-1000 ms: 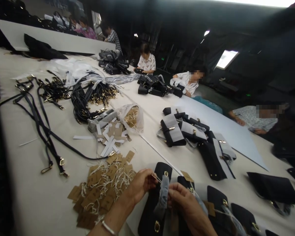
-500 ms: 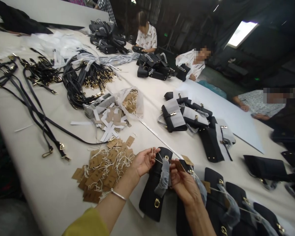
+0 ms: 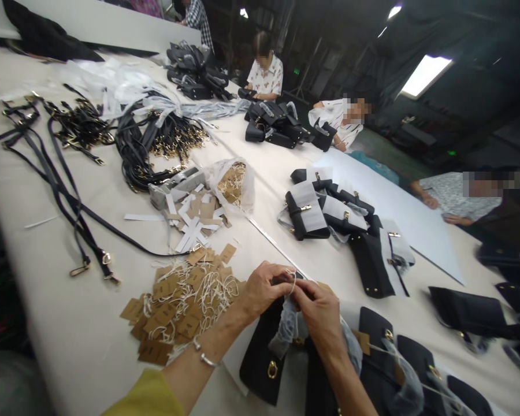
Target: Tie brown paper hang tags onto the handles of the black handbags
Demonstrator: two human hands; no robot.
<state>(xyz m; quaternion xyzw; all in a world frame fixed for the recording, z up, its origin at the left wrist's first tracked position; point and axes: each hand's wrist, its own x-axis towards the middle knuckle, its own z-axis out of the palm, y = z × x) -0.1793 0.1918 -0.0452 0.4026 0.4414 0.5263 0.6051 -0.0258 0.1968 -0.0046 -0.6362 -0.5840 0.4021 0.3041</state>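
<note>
Both hands have drawn together since the frame half a second ago, when a length of string was stretched between them: left hand (image 3: 260,292) and right hand (image 3: 323,306) now meet at the fingertips. Threading or knotting a tag's string onto a bag looks to be the step in hand, judging by the tagged bags alongside.

Across the pale table (image 3: 78,323), the work sits toward the near edge, well in from the left edge. Largest there is the black bag (image 3: 260,358), stretched below the hands, its far end mostly covered by them. Left of it, between bag and table's left edge, lies a heap of brown tags (image 3: 169,306). Smaller still, the film-wrapped handle (image 3: 287,320) hangs just under the fingertips. Smallest is the white string (image 3: 293,283), looped right at the fingers, which are pinched closed on it, with hardly a gap; whether a tag is tucked in the right palm, I cannot tell. Next, I judge, the loop calls for a gentle, snug pull that spares the film.
</note>
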